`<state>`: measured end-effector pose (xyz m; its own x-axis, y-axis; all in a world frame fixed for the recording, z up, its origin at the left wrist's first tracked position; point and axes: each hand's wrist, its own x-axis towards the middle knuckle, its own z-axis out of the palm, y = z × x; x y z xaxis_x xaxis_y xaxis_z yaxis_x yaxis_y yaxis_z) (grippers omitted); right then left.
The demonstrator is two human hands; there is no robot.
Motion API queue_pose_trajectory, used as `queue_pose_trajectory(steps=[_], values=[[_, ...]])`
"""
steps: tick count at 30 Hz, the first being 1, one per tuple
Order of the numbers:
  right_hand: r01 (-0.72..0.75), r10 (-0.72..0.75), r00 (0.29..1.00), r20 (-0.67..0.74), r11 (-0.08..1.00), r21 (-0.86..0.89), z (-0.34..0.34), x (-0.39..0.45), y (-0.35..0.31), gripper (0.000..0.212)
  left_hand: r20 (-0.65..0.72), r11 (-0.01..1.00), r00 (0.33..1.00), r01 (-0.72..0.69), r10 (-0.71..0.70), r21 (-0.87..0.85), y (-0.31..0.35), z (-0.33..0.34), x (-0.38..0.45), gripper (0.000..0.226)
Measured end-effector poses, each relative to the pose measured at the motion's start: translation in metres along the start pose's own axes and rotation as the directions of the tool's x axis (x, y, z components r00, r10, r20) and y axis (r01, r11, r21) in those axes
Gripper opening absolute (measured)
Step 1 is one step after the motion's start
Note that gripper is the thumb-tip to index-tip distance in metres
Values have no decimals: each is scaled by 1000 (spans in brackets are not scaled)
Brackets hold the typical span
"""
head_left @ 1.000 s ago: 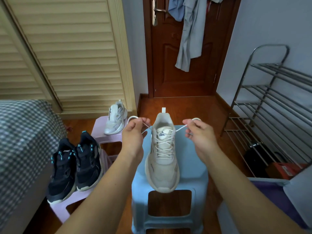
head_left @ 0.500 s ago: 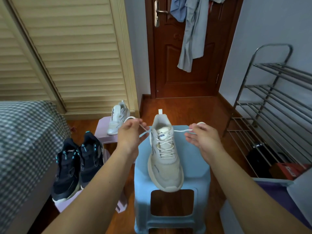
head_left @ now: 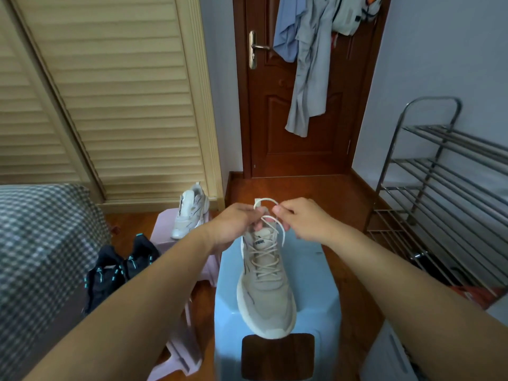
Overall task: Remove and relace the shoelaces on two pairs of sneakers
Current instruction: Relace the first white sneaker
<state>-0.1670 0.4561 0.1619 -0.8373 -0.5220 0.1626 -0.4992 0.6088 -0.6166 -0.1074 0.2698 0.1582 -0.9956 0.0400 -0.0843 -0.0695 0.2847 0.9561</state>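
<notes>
A beige sneaker (head_left: 265,292) stands toe-toward-me on a light blue plastic stool (head_left: 316,284), laced up to the tongue. My left hand (head_left: 233,225) and my right hand (head_left: 305,220) meet above the shoe's collar, each pinching a loop of the white shoelace (head_left: 279,229). One loop arches above my fingers and another curves down past the tongue. Its beige mate (head_left: 191,211) rests on a pale purple stool (head_left: 165,226) to the left. A pair of black sneakers (head_left: 118,270) with teal accents sits lower left, partly behind my left forearm.
A bed with a checked cover (head_left: 41,243) fills the left side. A metal shoe rack (head_left: 439,202) stands at the right, with a red box (head_left: 478,294) under it. Beyond are a louvred wardrobe door (head_left: 110,92) and a brown door (head_left: 302,119) hung with clothes.
Both hands came together from either side of the shoe to its collar, bringing the lace ends inward so that they now form loops. The camera moved closer.
</notes>
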Motion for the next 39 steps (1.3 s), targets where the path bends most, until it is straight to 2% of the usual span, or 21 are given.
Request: queue_pose_trajectory(steps=[3,4,7,9,11,13,16,17,19,23,25,27,28,30,32,34,35,37,39], values=[[-66,69,991,-115,997,32,-6,5,20,23,15,1000,1000,9,-9,-2,-6,-5,4,38],[-76,85,991,-102,993,86,-7,5,22,19,28,1000,1000,3,-3,-25,-8,-5,4,30],[-118,101,989,104,977,179,6,2,14,22,97,998,994,-54,58,-38,-12,-6,4,16],[-134,102,981,165,971,196,17,3,5,26,106,987,985,-141,133,75,-14,-6,7,15],[-147,112,984,137,948,284,22,5,0,29,23,918,959,-278,283,282,-16,-4,10,15],[-182,135,980,145,903,389,23,8,-2,27,-77,741,843,-421,533,523,-20,0,12,18],[-256,177,964,197,808,530,24,10,-6,19,-117,474,618,-455,778,753,-31,7,15,21],[-270,177,961,211,762,588,23,11,-7,23,-124,436,575,-444,809,783,-35,11,16,24],[-264,153,963,222,695,668,19,12,-8,37,-190,465,544,-428,817,775,-39,18,16,26],[-208,102,970,220,817,538,6,16,-8,33,-380,664,589,-397,713,633,-40,25,13,21],[-205,91,962,259,865,458,3,17,-8,30,-398,696,607,-396,688,599,-42,24,12,20],[-129,53,974,222,930,344,1,20,-9,22,-415,739,640,-390,647,550,-41,25,12,20],[-64,22,986,168,967,249,0,22,-8,19,-436,789,675,-388,595,477,-38,25,12,20],[58,-58,998,40,998,-10,-5,25,-8,14,-475,914,781,-348,405,208,-31,25,9,18],[126,-139,990,-35,957,-261,-10,24,-6,12,-468,972,867,-226,168,-69,-27,24,4,14],[56,-99,990,-100,930,-364,-14,19,4,14,-455,953,887,-66,-79,-295,-33,22,-3,21],[-30,-29,990,-141,917,-397,-12,18,13,11,-432,917,880,7,-194,-398,-37,22,-7,25],[-180,115,968,-221,937,-300,-2,14,21,13,-370,841,868,95,-332,-533,-41,24,-16,20],[-264,235,952,-197,955,-136,8,14,23,14,-349,805,861,110,-370,-583,-38,30,-22,16]])
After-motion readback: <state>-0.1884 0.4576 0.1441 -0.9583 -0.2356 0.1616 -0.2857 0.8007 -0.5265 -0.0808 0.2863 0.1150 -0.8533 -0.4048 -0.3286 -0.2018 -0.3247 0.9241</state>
